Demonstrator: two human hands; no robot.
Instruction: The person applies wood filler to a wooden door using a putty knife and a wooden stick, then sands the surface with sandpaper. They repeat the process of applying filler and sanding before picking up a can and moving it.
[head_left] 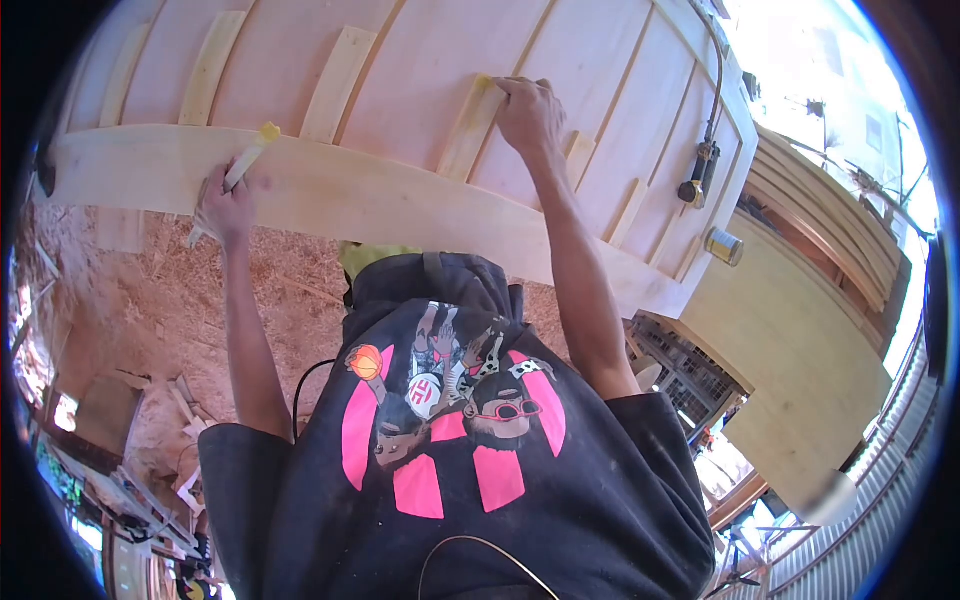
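The wooden panel (pixel 430 70), ribbed with long battens, lies in front of me. A pale board (pixel 330 180) forms its near edge. Short wooden strips (pixel 338 85) extend inward from this board; the middle strip (pixel 468 135), the part being worked, stands near the centre of that edge.

My right hand (pixel 530 112) is at the far end of the middle strip, fingers curled, index fingertip at a yellow patch (pixel 484 81). Whether the fingers clamp the wood or only press on it, I cannot tell. My left hand (pixel 225 205) is closed around a pale stick (pixel 245 165), over the near edge, left of centre. A hand tool (pixel 699 175) lies near the right edge. A can (pixel 724 246) is at the right edge, toward the near corner; its contents are not visible. Yellow matter (pixel 268 131) coats the stick's upper tip.

Step in hand, in my judgement: working the yellow matter onto the strip's end by finger. The next move calls for light, even pressure there, with the coated tip clear of bare wood.
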